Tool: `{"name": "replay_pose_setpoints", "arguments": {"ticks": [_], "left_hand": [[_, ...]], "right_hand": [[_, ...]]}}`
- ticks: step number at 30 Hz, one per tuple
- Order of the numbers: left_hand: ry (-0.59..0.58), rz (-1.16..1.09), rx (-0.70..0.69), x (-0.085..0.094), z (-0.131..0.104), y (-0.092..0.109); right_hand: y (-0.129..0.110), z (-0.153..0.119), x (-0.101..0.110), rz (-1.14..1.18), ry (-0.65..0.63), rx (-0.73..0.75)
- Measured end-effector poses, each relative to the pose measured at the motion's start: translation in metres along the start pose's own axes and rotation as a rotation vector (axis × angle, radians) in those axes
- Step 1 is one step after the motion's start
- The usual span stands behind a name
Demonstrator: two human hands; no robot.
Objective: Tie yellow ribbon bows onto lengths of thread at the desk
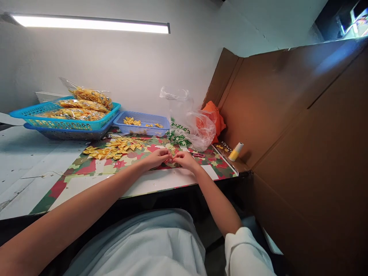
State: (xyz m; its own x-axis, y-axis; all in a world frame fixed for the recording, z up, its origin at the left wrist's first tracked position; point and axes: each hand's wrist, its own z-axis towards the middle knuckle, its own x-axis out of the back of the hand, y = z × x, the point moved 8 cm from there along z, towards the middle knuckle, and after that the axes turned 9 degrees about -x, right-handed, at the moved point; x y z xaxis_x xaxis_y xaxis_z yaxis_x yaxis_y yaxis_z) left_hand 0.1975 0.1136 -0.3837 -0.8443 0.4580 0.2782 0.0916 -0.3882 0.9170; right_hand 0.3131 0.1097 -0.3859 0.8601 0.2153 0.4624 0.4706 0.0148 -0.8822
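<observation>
Over the patterned mat (pixel 77 165), my left hand (pixel 158 158) and my right hand (pixel 185 159) meet with fingertips almost touching. Both hands are closed in a pinch. Whatever lies between the fingers is too small and too covered to name. To the left of my left hand spreads a loose pile of yellow ribbon bows (pixel 115 148), with thin gold-coloured sticks or wires (pixel 138 140) behind it. A small pink tool (pixel 199 155) lies just right of my right hand.
A turquoise basket (pixel 77 125) holds bagged yellow pieces at the back left. Beside it stands a blue basket (pixel 140 131) with a few bows. A clear plastic bag (pixel 198 130), an orange bag (pixel 215 117) and a yellow thread spool (pixel 236 151) are near the cardboard wall (pixel 287 99) on the right.
</observation>
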Motion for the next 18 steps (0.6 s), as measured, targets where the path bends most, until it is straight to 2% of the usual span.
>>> {"name": "replay_pose_setpoints", "arguments": {"ticks": [9, 18], "left_hand": [[0.022, 0.003, -0.004, 0.003, 0.001, -0.003], [0.017, 0.018, -0.005, 0.003, 0.000, -0.001]], "right_hand": [[0.009, 0.003, 0.011, 0.083, 0.017, -0.032], [0.008, -0.003, 0.011, 0.111, -0.009, -0.060]]}}
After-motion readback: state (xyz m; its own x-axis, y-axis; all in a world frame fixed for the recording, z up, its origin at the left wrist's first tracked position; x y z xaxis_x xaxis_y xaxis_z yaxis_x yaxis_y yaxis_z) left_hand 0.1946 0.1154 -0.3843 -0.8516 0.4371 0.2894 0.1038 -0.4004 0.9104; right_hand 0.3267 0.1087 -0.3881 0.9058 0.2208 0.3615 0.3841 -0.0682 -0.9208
